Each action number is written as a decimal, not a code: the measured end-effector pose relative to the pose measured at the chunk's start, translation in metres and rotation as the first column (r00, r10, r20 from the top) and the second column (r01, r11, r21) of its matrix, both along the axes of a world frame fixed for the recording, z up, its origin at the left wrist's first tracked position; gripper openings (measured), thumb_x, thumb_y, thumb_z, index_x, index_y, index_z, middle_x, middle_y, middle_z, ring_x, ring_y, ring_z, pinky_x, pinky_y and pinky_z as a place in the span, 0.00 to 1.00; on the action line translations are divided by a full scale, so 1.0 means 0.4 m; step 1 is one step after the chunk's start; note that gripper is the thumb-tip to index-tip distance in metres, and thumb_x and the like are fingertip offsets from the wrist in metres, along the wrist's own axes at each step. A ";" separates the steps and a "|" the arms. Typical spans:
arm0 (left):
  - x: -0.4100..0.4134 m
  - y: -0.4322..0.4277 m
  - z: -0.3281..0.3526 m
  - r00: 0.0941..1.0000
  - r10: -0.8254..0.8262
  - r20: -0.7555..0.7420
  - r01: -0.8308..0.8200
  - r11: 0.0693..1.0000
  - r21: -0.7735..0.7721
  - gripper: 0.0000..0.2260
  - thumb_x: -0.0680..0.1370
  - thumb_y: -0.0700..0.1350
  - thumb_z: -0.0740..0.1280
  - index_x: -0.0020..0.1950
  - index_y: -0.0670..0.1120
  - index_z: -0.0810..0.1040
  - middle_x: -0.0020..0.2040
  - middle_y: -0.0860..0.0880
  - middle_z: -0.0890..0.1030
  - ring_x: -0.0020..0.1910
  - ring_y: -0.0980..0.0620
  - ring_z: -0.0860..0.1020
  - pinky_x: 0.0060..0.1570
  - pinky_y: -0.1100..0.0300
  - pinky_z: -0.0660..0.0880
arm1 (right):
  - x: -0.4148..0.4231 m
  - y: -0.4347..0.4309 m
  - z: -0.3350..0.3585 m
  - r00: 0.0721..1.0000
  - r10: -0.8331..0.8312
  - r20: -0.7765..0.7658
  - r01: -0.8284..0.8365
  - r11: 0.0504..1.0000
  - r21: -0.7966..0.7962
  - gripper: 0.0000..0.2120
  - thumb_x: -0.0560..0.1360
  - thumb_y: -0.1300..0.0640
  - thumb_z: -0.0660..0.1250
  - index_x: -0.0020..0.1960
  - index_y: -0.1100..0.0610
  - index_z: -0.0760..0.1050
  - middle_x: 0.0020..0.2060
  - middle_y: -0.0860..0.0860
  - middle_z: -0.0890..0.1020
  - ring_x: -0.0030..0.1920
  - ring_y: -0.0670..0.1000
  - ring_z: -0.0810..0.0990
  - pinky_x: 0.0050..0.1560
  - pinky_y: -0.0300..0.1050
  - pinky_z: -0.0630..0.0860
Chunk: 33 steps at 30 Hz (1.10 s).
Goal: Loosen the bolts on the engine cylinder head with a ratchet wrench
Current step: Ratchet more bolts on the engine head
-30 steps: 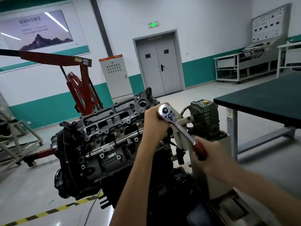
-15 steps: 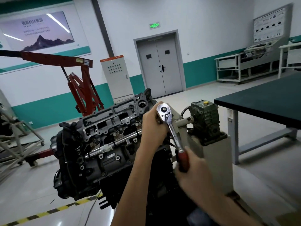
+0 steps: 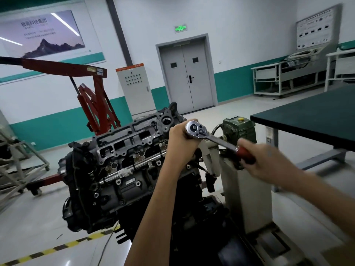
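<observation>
Plainly this is stiff, heavy metalwork. The engine cylinder head (image 3: pixel 130 148) sits bolted on its block, tilted toward the camera on a stand left of centre, with a red hoist (image 3: pixel 96 96) behind it. It is rigid cast metal that will not give under force, and it looks oily in places.

The left hand (image 3: pixel 182 139) is at the head's right end. Its fingers are curled tight round the part of the ratchet wrench (image 3: pixel 213 138) just beneath the round chrome drive head, steadying it over a bolt. The bolt itself is hidden under that hand.

The wrench shaft is polished steel, hard and likely slippery. It runs down to the right into a red handle, where the right hand (image 3: pixel 265 162) is wrapped round it, blurred.

That far end of the handle is the sensible place to hold, since it gives the most leverage on a tight bolt. A hand near the drive head stops the socket tipping off. My guess is that the bolt will resist and then break free suddenly, so knuckles near the green gearbox (image 3: pixel 240 129) are at risk.

As for writing:
- The wall poster (image 3: pixel 44 33) at far left carries Chinese characters over a mountain picture, too soft to read.
- The grey cabinet (image 3: pixel 134 89) has an orange strip with illegible text.
- The green exit sign (image 3: pixel 180 28) glows above the door.
- The display board (image 3: pixel 315 27) beyond the dark table (image 3: pixel 317 120) has small labels I cannot make out.

I can see no brand on the wrench.
</observation>
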<state>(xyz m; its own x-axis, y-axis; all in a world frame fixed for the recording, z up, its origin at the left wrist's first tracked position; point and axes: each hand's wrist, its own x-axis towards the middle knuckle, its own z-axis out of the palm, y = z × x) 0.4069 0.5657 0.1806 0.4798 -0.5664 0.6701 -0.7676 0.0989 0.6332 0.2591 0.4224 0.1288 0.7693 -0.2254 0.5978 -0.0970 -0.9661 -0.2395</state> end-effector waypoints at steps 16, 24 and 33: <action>-0.004 0.008 -0.018 0.998 0.017 0.066 -0.010 0.994 -0.108 0.15 0.73 0.31 0.67 0.34 0.48 0.69 0.29 0.54 0.69 0.30 0.59 0.64 0.32 0.64 0.65 | 0.100 0.384 -0.122 0.927 -0.026 0.373 -0.262 0.667 0.697 0.14 0.67 0.66 0.66 0.35 0.50 0.65 0.24 0.44 0.74 0.24 0.42 0.73 0.23 0.25 0.63; 0.006 -0.001 -0.004 0.999 0.043 0.032 -0.043 0.999 -0.023 0.15 0.70 0.27 0.65 0.29 0.44 0.71 0.26 0.56 0.71 0.27 0.60 0.66 0.29 0.68 0.66 | 0.018 0.144 -0.088 0.993 0.081 0.088 -0.109 0.914 0.391 0.15 0.67 0.63 0.69 0.45 0.47 0.67 0.28 0.50 0.75 0.26 0.46 0.73 0.29 0.40 0.73; 0.011 0.008 0.000 0.999 0.002 0.048 -0.001 1.000 -0.014 0.14 0.72 0.32 0.70 0.33 0.50 0.75 0.29 0.56 0.75 0.29 0.61 0.70 0.30 0.69 0.68 | 0.019 -0.047 0.084 0.998 -0.035 0.052 0.041 0.990 -0.136 0.14 0.66 0.65 0.72 0.49 0.59 0.73 0.30 0.50 0.76 0.28 0.48 0.70 0.33 0.38 0.65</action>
<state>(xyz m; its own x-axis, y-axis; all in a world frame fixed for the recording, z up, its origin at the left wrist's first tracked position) 0.4112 0.5690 0.1804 0.4474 -0.5562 0.7004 -0.7975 0.1064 0.5939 0.2669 0.4037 0.1623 0.7307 -0.1674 0.6618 -0.1256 -0.9859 -0.1106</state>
